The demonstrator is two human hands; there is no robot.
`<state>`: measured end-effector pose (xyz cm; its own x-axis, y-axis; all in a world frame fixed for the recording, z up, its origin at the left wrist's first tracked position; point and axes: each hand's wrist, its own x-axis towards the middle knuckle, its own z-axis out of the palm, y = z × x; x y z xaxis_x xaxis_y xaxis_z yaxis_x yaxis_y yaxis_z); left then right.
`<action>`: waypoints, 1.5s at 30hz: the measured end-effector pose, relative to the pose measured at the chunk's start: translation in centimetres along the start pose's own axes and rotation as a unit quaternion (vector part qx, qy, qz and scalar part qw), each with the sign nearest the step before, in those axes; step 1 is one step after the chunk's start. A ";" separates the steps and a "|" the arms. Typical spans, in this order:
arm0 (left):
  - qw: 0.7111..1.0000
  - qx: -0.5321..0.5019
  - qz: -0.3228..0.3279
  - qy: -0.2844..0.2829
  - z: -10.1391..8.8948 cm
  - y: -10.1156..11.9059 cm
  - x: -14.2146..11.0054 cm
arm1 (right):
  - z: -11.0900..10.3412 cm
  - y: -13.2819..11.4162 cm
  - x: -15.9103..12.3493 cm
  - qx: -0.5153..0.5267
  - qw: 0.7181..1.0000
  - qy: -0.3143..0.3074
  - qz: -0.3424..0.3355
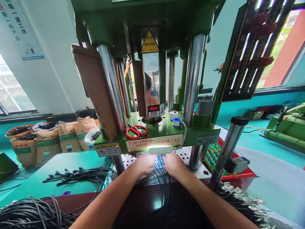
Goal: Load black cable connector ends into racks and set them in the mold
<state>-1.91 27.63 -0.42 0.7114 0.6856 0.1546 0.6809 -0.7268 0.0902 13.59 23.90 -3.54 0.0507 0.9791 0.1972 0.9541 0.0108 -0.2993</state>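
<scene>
My left hand (pixel 145 163) and my right hand (pixel 175 166) are both inside the lower gap of a green press (pixel 205 132), just under a glowing lamp bar (pixel 161 150). The fingers of both look curled inward. Their tips are partly hidden by the lamp bar and the glare, so what they grip cannot be made out. Several thin black cables (pixel 163 184) run from between the hands down toward my lap. Below the hands lies the perforated metal bed (pixel 184 156) of the press.
Red-handled scissors (pixel 136 131) and a blue-white tape spool (pixel 176 122) lie on the press plate. Black cable bundles (pixel 78 175) rest on the green table at left; more cables (pixel 30 213) are nearer. A metal post (pixel 228 146) and connector-ended cables (pixel 240 200) stand at right.
</scene>
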 end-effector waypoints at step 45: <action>0.978 0.051 -0.188 0.072 3.3 2.0 -1.3 | 0.8 0.2 0.6 -0.069 0.983 0.006 -0.168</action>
<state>-0.89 25.40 -3.70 0.3805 0.8854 0.2670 0.9086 -0.4117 0.0703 13.52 24.61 -4.24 -0.2709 0.9226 0.2744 0.9488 0.3040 -0.0854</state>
